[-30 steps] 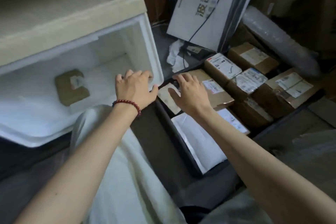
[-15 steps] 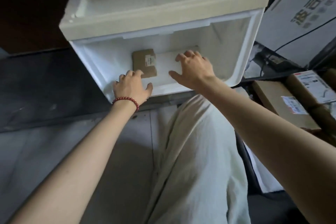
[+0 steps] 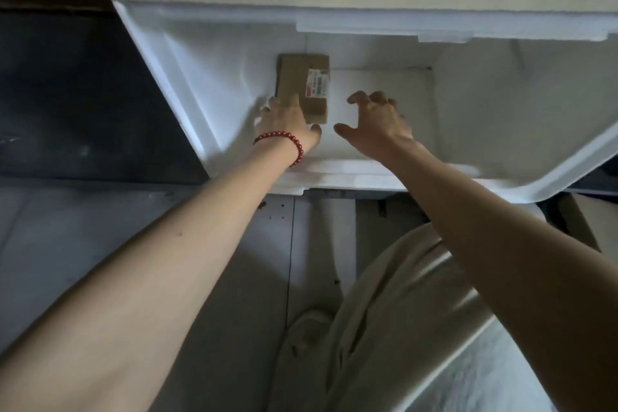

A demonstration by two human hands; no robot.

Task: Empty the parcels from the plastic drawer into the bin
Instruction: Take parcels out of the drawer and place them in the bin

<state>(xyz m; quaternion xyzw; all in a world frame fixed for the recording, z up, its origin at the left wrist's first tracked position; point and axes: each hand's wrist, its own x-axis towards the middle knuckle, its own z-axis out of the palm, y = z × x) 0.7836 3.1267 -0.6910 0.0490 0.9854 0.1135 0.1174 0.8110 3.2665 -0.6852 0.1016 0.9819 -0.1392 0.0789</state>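
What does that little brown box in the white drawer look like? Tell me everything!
The brown box is a small flat cardboard parcel with a white and red label near its right edge. It lies flat in the drawer, towards the left side. The left hand rests on its near corner.

A bracelet [image 3: 288, 143] of round, dark red beads circles the wrist of the left hand [image 3: 284, 120]. Both forearms are bare. Loose, pale cream trousers [image 3: 401, 311] with soft folds cover the near right leg, beside a pale shoe [image 3: 306, 328] with dark marks.
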